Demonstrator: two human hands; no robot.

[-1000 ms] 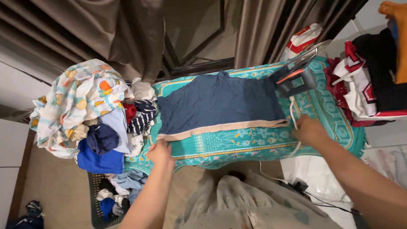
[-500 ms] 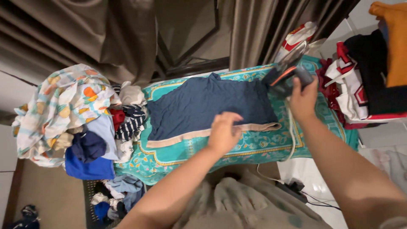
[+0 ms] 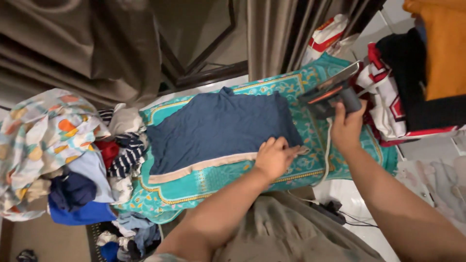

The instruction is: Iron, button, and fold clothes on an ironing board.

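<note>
A dark blue garment (image 3: 213,131) with a beige hem lies flat on a teal patterned cloth (image 3: 204,182) that covers a low board. My left hand (image 3: 275,156) presses flat on the garment's right end, by the hem, with fingers spread. My right hand (image 3: 345,127) grips the handle of a grey and orange iron (image 3: 330,93), which stands on its end at the right side of the teal cloth. The iron's white cord (image 3: 326,150) runs down past my right wrist.
A heap of mixed laundry (image 3: 63,145) with a fruit-print cloth sits left of the board. Folded red, white, black and orange clothes (image 3: 417,82) are stacked at the right. Brown curtains (image 3: 97,43) hang behind. A black power strip (image 3: 335,213) lies on the white floor.
My left hand moved from the garment's left hem corner across to its right end. My right hand left the hem and took hold of the iron's handle. The view shifted right.
</note>
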